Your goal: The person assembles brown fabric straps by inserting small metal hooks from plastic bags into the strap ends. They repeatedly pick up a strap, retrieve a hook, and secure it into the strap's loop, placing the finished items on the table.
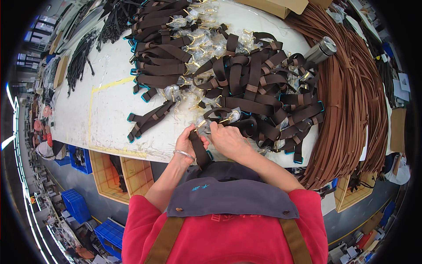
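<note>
At the table's front edge, my left hand [182,144] is closed round a dark brown webbing strap [200,150], which hangs down past the fingers towards my apron. A gold-coloured metal fitting in clear plastic wrapping [203,125] shows at the strap's upper end, between my two hands. My right hand [231,140] is closed in a pinch at the edge of that plastic; its fingertips are partly hidden. Just beyond lies a tangled heap of similar straps [252,83] with turquoise-edged buckles. A pair of straps [151,118] rests apart to the left.
Straps in neat rows [162,69] cover the far middle of the white table [110,110]. On the right are long brown strips [345,97] in bundles and a steel flask [323,49]. Yellow crates [140,174] and blue crates [75,206] stand below the table.
</note>
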Demonstrator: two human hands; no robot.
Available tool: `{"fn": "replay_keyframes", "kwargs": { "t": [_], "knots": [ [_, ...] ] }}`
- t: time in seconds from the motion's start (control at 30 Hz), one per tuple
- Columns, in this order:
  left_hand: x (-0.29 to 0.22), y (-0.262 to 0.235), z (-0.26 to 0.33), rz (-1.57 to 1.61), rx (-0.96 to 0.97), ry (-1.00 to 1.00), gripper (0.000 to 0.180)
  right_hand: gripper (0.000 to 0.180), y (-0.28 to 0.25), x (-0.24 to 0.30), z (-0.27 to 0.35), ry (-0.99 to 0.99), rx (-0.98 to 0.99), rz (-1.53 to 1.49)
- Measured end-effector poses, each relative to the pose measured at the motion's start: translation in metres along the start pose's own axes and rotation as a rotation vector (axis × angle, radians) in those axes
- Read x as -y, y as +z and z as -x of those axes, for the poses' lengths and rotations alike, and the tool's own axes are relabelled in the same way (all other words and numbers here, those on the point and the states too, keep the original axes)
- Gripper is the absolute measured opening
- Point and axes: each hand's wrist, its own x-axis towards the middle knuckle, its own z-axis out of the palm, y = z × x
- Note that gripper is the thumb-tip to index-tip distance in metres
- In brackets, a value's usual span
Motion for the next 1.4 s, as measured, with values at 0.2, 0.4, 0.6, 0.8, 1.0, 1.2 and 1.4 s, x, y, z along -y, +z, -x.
{"fn": "replay_keyframes", "kwargs": {
  "t": [0.2,0.4,0.6,0.8,1.0,1.2,1.4],
  "knots": [
    [-0.005,-0.001,0.006,-0.061,0.061,-0.02,0.034,0.014,0.014,-0.002,-0.009,-0.039,-0.016,-0.025],
    [-0.05,-0.02,0.031,-0.027,0.469,0.374,0.032,0.026,-0.009,-0.027,0.021,0.137,0.103,-0.204],
    [-0.053,-0.029,0.032,-0.261,0.293,0.518,0.023,0.027,-0.04,-0.039,0.04,0.283,0.076,-0.307],
    [-0.026,-0.024,-0.044,-1.365,-0.186,0.92,0.017,0.029,-0.055,-0.047,0.048,0.46,0.101,-0.609],
    [-0.051,-0.016,-0.046,-1.054,-0.072,0.488,0.024,0.029,-0.052,-0.058,0.063,0.544,-0.147,-0.851],
    [0.003,0.057,-0.087,-1.716,0.445,1.388,0.036,0.025,-0.063,-0.062,0.056,0.56,-0.187,-0.768],
    [0.0,0.076,-0.104,-2.038,0.292,0.907,0.023,0.025,-0.073,-0.072,0.068,0.592,-0.117,-1.194]
  ]
}}
